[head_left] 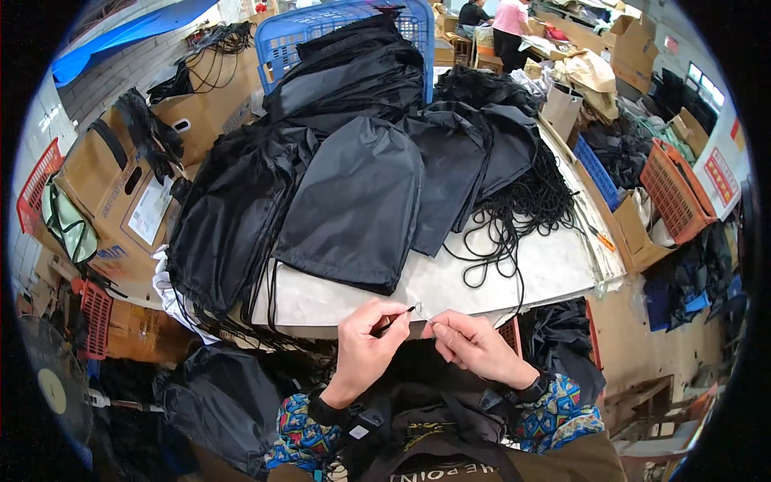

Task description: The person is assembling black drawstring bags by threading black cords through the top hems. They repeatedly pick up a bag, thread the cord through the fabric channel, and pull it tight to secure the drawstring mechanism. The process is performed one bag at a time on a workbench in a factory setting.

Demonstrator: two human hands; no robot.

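Note:
My left hand (361, 349) is closed in a pinch on a black cord (412, 308), whose short end sticks out past the fingertips. Opposite it, my right hand (478, 347) pinches a thin metal wire tool (423, 315) with a small loop at its tip. Cord end and wire tip meet or nearly meet between the hands; whether the cord passes through the loop is too small to tell. Just beyond lies a black drawstring bag (353, 201), flat on the pale tabletop (474, 296). More black bags (233, 217) are piled on its left.
Behind the bags stands a blue plastic basket (277, 40). Loose black cords (530, 201) hang in a tangle at the right, near orange-handled snips (601, 238). Cardboard boxes (116, 193) flank the table's left side; an orange crate (679, 189) stands right. Two people are in the background.

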